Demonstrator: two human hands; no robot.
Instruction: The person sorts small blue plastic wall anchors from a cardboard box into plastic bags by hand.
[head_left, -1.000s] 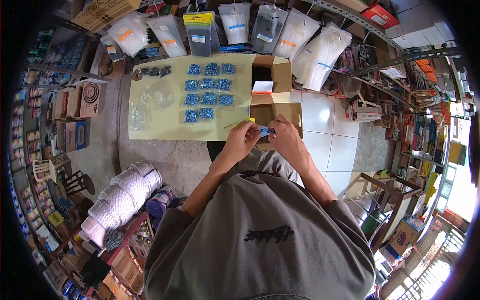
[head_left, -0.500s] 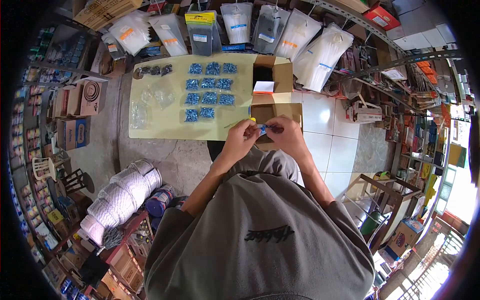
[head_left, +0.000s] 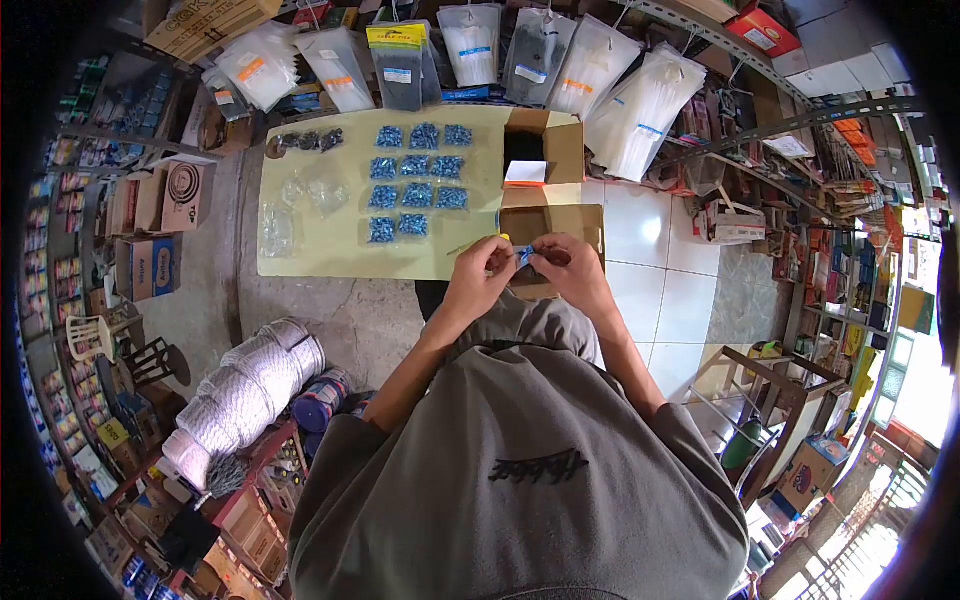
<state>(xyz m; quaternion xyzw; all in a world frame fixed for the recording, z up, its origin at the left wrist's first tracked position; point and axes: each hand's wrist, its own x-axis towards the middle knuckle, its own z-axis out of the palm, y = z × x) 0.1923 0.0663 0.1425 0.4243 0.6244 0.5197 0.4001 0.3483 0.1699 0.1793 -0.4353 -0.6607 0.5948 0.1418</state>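
The left hand (head_left: 478, 276) and the right hand (head_left: 568, 272) are meeting at the near edge of the counter (head_left: 330, 252), both curled closed with their fingertips pinching a small blue packet (head_left: 524, 257) between them. The packet is lying with its long axis running roughly left to right from one hand to the other, held just above the counter's edge and in front of a cardboard box (head_left: 570, 222). It is too small to tell which end is its opening. The counter is showing a pale yellow top. On it, rows of blue packets (head_left: 415, 195) are lying flat in a neat grid, with dark packets (head_left: 305, 142) at the far left corner and clear bags (head_left: 300, 205) beside them. A second open cardboard box (head_left: 548, 148) is standing at the far right end. Hanging bags (head_left: 600, 85) of pale stock are lining the wall behind. Shelves (head_left: 70, 200) of boxed goods are crowding the left side, and a coil of white rope (head_left: 250, 390) is lying on the bare floor, with white tiled floor (head_left: 660, 290) to the right. Compared with half a second ago, the hands are staying together in almost the same spot, the right hand is sitting slightly lower, and the grid of packets is lying unchanged.
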